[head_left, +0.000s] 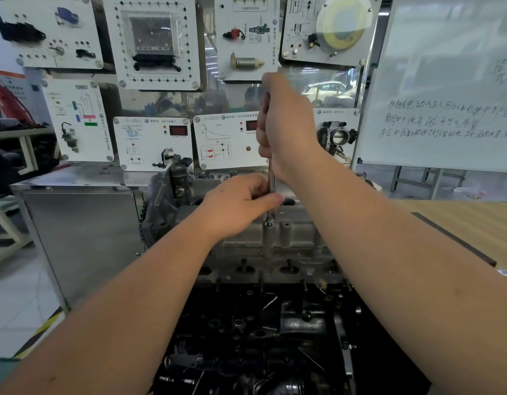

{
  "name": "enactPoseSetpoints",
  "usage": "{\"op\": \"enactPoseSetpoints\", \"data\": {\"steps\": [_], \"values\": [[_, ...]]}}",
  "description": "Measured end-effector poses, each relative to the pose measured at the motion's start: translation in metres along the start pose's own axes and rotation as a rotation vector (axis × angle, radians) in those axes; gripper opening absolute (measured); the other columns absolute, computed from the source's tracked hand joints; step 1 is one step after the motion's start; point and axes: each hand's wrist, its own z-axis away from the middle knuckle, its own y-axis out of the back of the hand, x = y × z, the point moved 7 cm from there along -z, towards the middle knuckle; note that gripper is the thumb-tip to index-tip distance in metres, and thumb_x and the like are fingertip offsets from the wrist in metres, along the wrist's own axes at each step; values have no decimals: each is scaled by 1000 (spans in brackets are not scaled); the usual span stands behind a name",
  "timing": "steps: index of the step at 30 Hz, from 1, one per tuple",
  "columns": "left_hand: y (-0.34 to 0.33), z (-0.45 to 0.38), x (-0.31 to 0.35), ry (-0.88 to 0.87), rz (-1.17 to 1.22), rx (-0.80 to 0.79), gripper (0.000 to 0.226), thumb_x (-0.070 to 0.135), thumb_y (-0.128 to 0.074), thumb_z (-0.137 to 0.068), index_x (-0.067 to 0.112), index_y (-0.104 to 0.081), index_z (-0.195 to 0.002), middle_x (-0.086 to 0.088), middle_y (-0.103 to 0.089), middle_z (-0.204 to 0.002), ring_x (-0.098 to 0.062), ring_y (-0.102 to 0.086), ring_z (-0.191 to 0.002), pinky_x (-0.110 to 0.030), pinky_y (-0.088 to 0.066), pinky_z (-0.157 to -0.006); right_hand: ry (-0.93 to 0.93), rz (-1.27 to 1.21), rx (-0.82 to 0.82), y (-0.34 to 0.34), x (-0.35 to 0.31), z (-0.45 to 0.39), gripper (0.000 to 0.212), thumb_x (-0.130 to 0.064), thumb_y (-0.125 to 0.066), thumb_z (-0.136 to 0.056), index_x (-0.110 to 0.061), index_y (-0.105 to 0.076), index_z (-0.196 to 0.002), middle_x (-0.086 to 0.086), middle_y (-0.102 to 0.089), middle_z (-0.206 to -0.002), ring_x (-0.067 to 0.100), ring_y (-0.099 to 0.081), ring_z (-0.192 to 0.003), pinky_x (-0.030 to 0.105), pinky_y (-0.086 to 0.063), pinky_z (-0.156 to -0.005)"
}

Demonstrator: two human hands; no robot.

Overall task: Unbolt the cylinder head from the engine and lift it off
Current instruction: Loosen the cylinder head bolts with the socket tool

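Note:
The grey cylinder head (292, 240) sits on top of the dark engine block (263, 332) in the middle of the view. A long metal wrench shaft (271, 178) stands upright over a bolt (269, 222) on the head's top. My right hand (286, 124) grips the upper part of the shaft in a fist. My left hand (238, 206) pinches the shaft low down, just above the bolt. The tool's tip is partly hidden by my left thumb.
A display wall of white training panels (152, 41) rises right behind the engine. A whiteboard (446, 95) stands at the right, above a wooden tabletop (480, 223). A steel cabinet (81, 238) stands to the left. Black timing cover (164, 203) on the engine's left end.

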Motion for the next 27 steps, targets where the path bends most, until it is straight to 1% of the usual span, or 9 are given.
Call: {"op": "enactPoseSetpoints", "data": {"steps": [3,5,10,13,17,18,20,24,27], "values": [[1,-1,2,0,-65,62,36,57,-61,-91,22,-57,-82,6,-62,-70,-15,-57,-66,-49,-54,-79,9,-35,8,-1,4,5,24,-33,-49,-99,-18,-38,-84,6,-20,-75,25,-15,-70,32,-20,-53],[1,-2,2,21,-76,81,41,61,-61,-90,21,-59,-85,6,-59,-69,-14,-54,-65,-48,-53,-78,60,-45,46,1,3,7,21,-34,-49,-100,-18,-40,-89,7,-22,-78,24,-17,-71,35,-22,-57],[0,-2,1,11,-107,29,33,65,-52,-93,34,-64,-94,16,-68,-78,-5,-63,-76,-44,-55,-85,147,-94,140,11,-1,7,31,-21,-48,-98,-16,-45,-67,7,-33,-64,15,-25,-54,31,-22,-52],[-3,-1,-2,-13,38,-55,23,52,-52,-96,38,-67,-105,23,-74,-93,-2,-71,-89,-48,-57,-91,110,-161,92,11,-1,4,34,-22,-45,-98,-17,-54,-65,-2,-34,-54,13,-24,-46,25,-23,-46],[-4,0,-3,-23,121,-50,8,52,-62,-91,50,-63,-83,19,-76,-88,-10,-74,-90,-52,-60,-86,89,-172,-83,4,0,2,44,-41,-40,-106,-15,-52,-73,-5,-32,-48,12,-21,-41,21,-20,-42],[-4,0,-2,-25,111,-35,10,60,-61,-84,50,-61,-80,17,-76,-85,-13,-75,-87,-53,-61,-84,114,-152,-101,4,-1,2,43,-46,-41,-106,-16,-51,-76,-6,-32,-49,12,-21,-41,21,-21,-42],[-3,-1,0,-26,61,-2,34,72,-54,-73,40,-59,-80,11,-75,-80,-18,-73,-79,-53,-59,-82,197,-103,-94,5,-2,3,40,-49,-41,-105,-17,-48,-82,-6,-33,-53,12,-23,-44,22,-23,-42],[-1,-5,-2,-16,4,40,52,73,-57,-73,22,-58,-85,12,-55,-61,-13,-54,-60,-43,-52,-73,379,-12,0,10,-4,8,33,-40,-38,-108,-21,-45,-82,-3,-39,-63,11,-31,-52,28,-28,-50],[-2,-6,-1,10,20,-6,56,77,-52,-72,26,-64,-94,14,-67,-71,-8,-64,-68,-47,-57,-80,354,-39,6,11,-4,6,38,-36,-40,-109,-16,-52,-79,-1,-43,-62,14,-35,-53,30,-30,-52]]}}
